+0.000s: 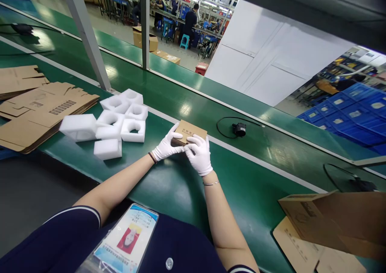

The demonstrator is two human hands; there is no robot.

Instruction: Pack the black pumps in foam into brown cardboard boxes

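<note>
A small brown cardboard box (193, 129) with dark printing on its top sits between my two white-gloved hands, over the near part of the green bench. My left hand (169, 143) grips its left side, thumb and fingers bent round the corner. On the near right side my right hand (199, 153) has its fingers curled over the top and front edge. The box's underside and part of its front are hidden by the gloves. Left of my hands lie several white foam blocks (133, 130), most of them with round holes.
Flattened cardboard sheets (45, 108) are stacked at the left. A black round device with a cable (239, 129) rests on the green conveyor beyond. An open brown carton (337, 216) stands at the lower right. Grey metal posts (145, 27) rise past the bench edge.
</note>
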